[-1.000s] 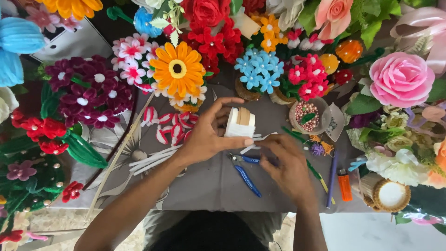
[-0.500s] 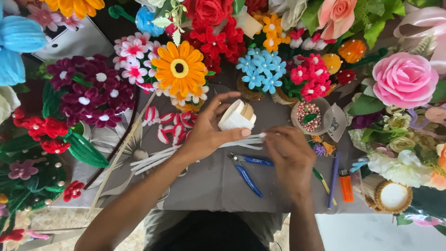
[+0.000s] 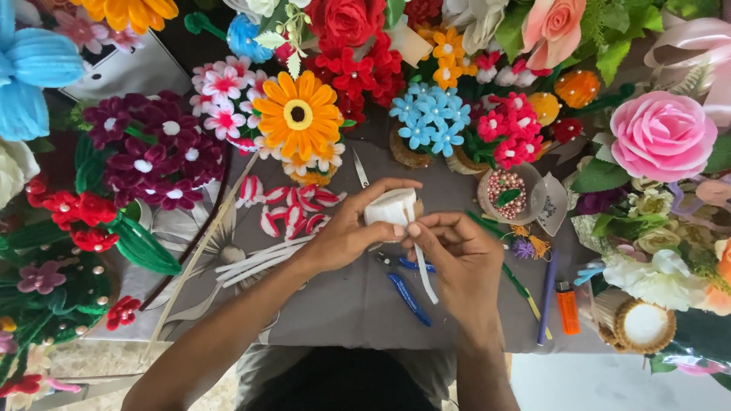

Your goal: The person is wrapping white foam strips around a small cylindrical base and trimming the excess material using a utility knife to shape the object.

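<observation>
A grey cloth-covered table (image 3: 343,304) is ringed with handmade flowers. The left hand (image 3: 346,232) closes around a white roll of tape (image 3: 390,207), squat and rounded, sitting at its two o'clock. The right hand (image 3: 457,255) pinches the roll's loose white strip (image 3: 425,274), the roll at its ten o'clock.

Bare forearms, bare hands (image 3: 358,232); seemingly dark clothing below.

A clear plastic packet (image 3: 550,204), with dark print, lies right of the bead bowl (image 3: 506,190) on the counter (image 3: 343,304).
</observation>
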